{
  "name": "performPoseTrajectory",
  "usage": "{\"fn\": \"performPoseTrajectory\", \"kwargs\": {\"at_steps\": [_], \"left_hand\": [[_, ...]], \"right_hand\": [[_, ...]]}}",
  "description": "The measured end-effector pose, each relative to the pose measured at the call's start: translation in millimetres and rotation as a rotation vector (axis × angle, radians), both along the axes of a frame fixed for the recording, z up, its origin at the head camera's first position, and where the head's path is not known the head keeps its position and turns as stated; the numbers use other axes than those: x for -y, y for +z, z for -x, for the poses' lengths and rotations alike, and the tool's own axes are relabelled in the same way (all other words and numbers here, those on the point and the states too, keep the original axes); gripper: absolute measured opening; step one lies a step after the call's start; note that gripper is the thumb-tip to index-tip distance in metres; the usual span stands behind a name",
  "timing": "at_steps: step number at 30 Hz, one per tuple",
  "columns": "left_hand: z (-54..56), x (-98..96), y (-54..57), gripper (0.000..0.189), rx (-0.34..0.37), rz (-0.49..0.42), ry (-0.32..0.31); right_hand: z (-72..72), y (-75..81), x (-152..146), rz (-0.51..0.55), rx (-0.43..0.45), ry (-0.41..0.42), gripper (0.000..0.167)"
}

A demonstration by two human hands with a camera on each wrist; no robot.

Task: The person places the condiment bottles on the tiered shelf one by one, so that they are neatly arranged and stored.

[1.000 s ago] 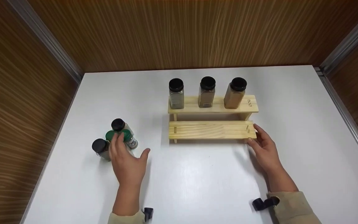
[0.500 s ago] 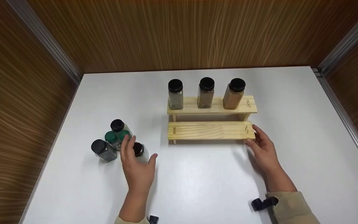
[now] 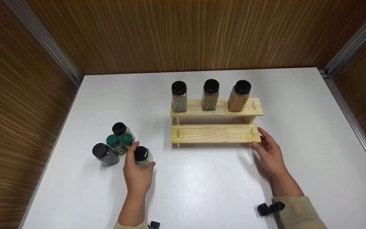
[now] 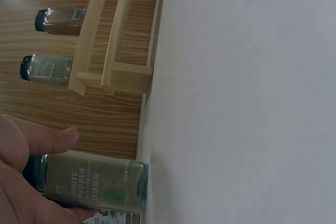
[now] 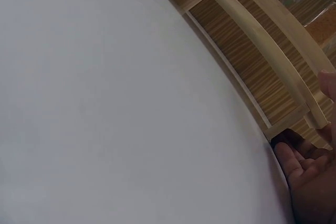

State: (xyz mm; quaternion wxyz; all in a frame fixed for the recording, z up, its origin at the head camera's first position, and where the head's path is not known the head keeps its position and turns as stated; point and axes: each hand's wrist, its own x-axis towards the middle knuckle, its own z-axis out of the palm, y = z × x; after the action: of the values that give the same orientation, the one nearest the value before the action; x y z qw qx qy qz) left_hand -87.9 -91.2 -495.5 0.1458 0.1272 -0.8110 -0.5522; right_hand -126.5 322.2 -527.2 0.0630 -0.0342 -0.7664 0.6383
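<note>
A spice jar (image 3: 144,157) with a black lid stands upright on the table, and its label reads "White Pepper" in the left wrist view. My left hand (image 3: 137,178) reaches around this jar, fingers on one side and thumb on the other. In the left wrist view a gap shows between the thumb (image 4: 55,139) and the jar's side. The two-tier wooden spice rack (image 3: 216,133) stands at centre, its lower shelf bare. At the right end of that shelf, my right hand (image 3: 270,157) holds the rack, thumb in front and fingers at the side.
Three black-lidded spice jars (image 3: 210,97) stand spaced along the rack's upper shelf. Left of my left hand is a cluster: two green-capped jars (image 3: 113,140), a black-lidded jar (image 3: 120,128) behind and a dark jar (image 3: 106,155) at left. Wood-grain panels (image 3: 202,35) enclose the white table.
My left hand moved right from over the green-capped jars to the white pepper jar, and its thumb and fingers drew closer together around it. The right hand stayed on the rack.
</note>
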Motion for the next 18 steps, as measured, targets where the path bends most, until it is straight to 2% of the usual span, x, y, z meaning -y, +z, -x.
{"fn": "performPoseTrajectory", "kwargs": {"at_steps": [10, 18], "left_hand": [[1.9, 0.3, -4.0, 0.081, 0.006, 0.018, -0.025], [1.5, -14.5, 3.9, 0.077, 0.046, -0.072, -0.064]], "right_hand": [[-0.5, 0.2, 0, -0.013, 0.007, 0.005, 0.063], [-0.6, 0.9, 0, -0.019, 0.022, 0.006, 0.063]]}}
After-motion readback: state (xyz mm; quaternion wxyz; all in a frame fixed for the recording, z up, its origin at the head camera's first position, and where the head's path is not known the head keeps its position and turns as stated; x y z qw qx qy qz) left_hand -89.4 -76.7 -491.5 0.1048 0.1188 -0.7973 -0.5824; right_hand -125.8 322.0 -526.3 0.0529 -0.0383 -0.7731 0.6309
